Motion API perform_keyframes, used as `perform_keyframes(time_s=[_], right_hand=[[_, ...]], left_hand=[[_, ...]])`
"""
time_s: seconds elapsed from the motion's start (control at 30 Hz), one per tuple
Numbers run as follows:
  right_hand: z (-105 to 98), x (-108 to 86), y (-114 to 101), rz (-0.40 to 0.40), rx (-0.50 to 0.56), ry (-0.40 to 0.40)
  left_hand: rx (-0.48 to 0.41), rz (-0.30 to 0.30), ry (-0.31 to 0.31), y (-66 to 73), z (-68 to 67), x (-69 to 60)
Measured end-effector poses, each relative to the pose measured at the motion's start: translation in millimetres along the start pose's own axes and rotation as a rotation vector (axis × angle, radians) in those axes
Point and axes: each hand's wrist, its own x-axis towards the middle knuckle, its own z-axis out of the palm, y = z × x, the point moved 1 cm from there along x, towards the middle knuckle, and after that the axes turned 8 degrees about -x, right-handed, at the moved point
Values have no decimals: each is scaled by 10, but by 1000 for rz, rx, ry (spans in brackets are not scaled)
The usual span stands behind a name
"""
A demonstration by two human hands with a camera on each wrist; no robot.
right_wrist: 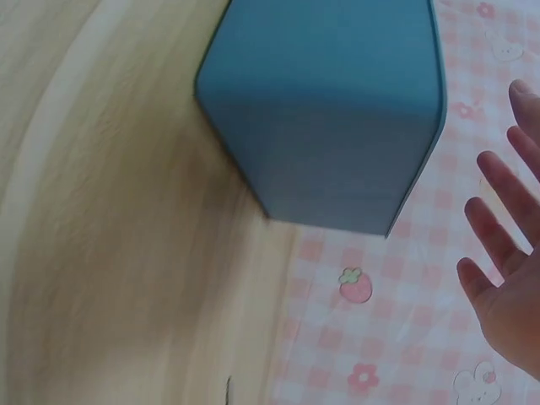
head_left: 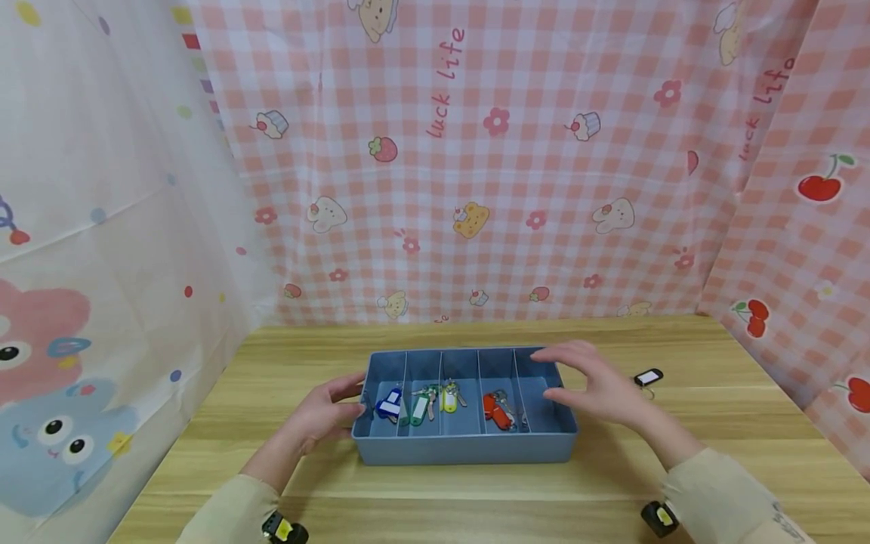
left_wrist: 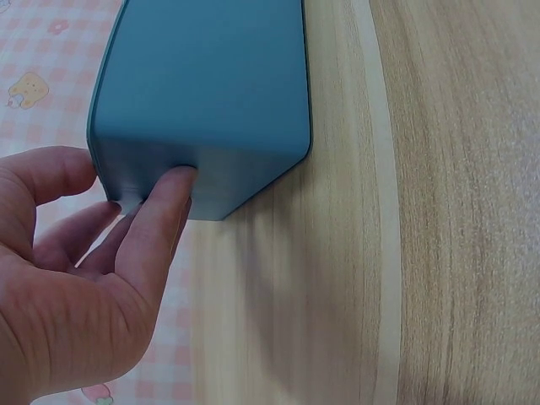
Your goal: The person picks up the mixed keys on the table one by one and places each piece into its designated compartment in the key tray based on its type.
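Note:
A blue-grey box (head_left: 469, 451) with dividers making several compartments stands on the table. My left hand (head_left: 322, 412) grips its left end; in the left wrist view the thumb meets the rim and the other fingers (left_wrist: 160, 215) press the outer end wall. From left to right lie blue-tagged keys (head_left: 390, 404), green-tagged keys (head_left: 420, 409), a yellow-tagged key set (head_left: 449, 397) and red-tagged keys (head_left: 499, 414). The rightmost compartment holds no keys that I can see. By that end my right hand (head_left: 598, 383) is spread, holding nothing; the right wrist view shows it apart from the box.
A black key tag (head_left: 649, 376) with a white label and a ring lies on the wooden table (head_left: 469, 502), right of the box. Pink checked cloth (head_left: 503, 174) hangs behind and to the right; a white patterned cloth (head_left: 136, 249) hangs on the left.

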Motion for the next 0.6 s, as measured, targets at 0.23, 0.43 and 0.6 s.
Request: perform_keyframes(time_s=[0.23, 0.43, 0.6], right_hand=[[-36, -142, 116, -47, -69, 76], [-114, -241, 220, -87, -96, 134], [-188, -297, 302, -134, -81, 163]], left_hand=[[-1, -11, -5, 15, 2, -13], [-1, -5, 2, 16, 6, -17], [-2, -3, 8, 12, 7, -15]])
